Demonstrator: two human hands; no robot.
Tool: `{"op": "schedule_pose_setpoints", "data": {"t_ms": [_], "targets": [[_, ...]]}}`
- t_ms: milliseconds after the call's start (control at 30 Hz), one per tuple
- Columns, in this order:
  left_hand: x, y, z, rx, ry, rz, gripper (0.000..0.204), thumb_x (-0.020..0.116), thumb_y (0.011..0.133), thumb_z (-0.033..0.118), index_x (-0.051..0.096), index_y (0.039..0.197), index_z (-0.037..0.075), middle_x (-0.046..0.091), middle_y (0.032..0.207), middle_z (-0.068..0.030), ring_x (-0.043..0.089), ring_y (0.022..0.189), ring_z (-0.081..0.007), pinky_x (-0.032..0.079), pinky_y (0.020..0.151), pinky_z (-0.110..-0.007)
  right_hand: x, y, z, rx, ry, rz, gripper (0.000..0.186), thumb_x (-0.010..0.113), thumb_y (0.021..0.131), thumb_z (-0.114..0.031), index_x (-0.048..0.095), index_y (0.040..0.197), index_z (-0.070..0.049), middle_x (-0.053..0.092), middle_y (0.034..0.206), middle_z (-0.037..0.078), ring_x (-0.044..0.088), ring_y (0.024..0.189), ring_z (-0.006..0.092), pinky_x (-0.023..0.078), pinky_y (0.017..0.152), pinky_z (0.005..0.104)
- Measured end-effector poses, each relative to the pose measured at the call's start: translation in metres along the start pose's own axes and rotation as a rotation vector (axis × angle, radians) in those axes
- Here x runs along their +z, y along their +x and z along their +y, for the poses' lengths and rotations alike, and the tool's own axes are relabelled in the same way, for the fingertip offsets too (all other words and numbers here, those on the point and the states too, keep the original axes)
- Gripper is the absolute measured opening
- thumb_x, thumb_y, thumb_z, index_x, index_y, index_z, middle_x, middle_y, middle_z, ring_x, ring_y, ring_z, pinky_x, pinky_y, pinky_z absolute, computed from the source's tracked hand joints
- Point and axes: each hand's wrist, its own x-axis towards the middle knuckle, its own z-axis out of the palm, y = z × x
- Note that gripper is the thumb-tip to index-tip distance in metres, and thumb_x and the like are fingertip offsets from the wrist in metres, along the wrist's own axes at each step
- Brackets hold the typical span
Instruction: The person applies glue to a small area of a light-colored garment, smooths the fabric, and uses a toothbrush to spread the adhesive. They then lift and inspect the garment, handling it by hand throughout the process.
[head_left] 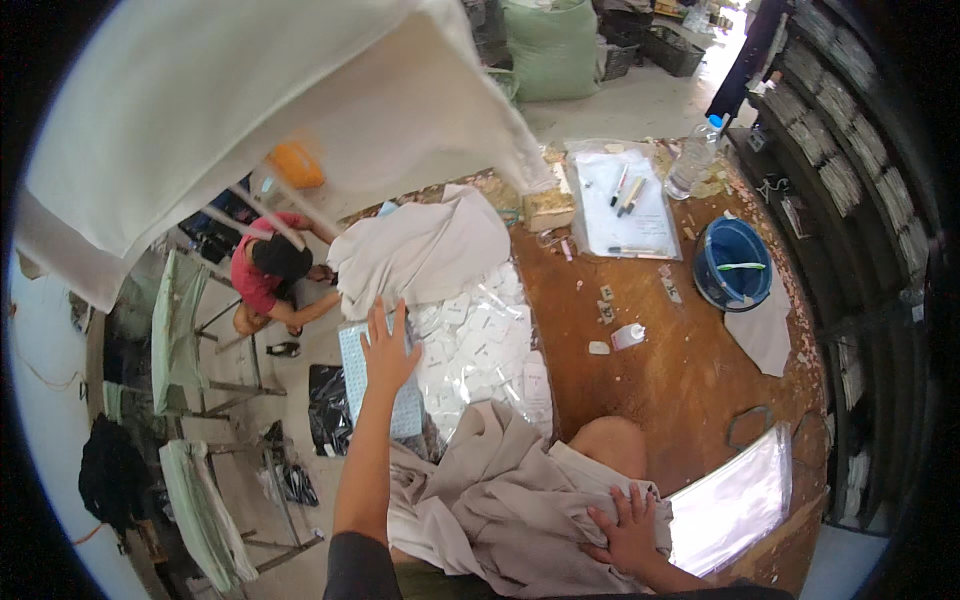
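My left hand [388, 348] reaches forward with its fingers spread. Its fingertips are at the near edge of a bunched beige cloth [425, 240], and whether they press on it I cannot tell. Below that hand lies a light-blue patterned sheet [352, 372]. Beside it, clear plastic [485, 345] covers many small white pieces. My right hand [628, 532] rests flat, fingers apart, on a crumpled beige fabric [510, 490] heaped over my lap. A large pale cloth [250, 120] spreads across the upper left, close to view; what holds it up is not visible.
The brown wooden table [560, 310] bears a blue bucket [730, 265], a water bottle [697, 160], papers with pens [615, 215], a small white bottle [628, 337] and a shiny plastic sheet [735, 500]. Shelves [840, 260] line the right. Another person [270, 270] crouches beyond the table, left.
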Motion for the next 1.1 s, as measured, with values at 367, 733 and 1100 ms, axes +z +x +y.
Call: {"op": "schedule_pose_setpoints", "data": {"t_ms": [367,733,1100], "targets": [[0.049,0.09,-0.036,0.16,-0.024,0.054,0.047,0.059,0.085,0.01,0.051,0.131,0.008,0.055,0.107,-0.0127,0.055,0.106,-0.0321,0.043,0.092,-0.049,0.001,0.006,0.005,0.026,0.0,-0.084,0.068,0.059,0.077,-0.068,0.051,0.136,-0.036,0.024,0.153,0.016,0.012,0.141,0.0449,0.005,0.107,0.0702],[-0.2,0.119,0.022,0.078,-0.432,0.672,0.029,0.049,0.091,0.006,0.054,0.119,-0.002,0.062,0.091,-0.0261,0.061,0.079,-0.0425,0.049,0.07,-0.04,0.003,0.001,0.011,-0.039,0.03,0.023,0.073,0.061,0.077,-0.066,0.049,0.138,-0.029,0.021,0.154,0.018,0.012,0.141,0.0446,0.007,0.109,0.0667],[-0.442,-0.031,0.078,0.549,0.146,0.978,0.044,0.055,0.085,0.001,0.062,0.122,0.024,0.068,0.086,-0.0137,0.066,0.072,-0.0295,0.051,0.063,-0.04,-0.104,0.053,-0.046,-0.395,0.18,0.462,0.065,0.072,0.079,-0.04,0.05,0.131,-0.007,0.044,0.137,0.02,0.038,0.13,0.0404,0.027,0.106,0.0521]]}}
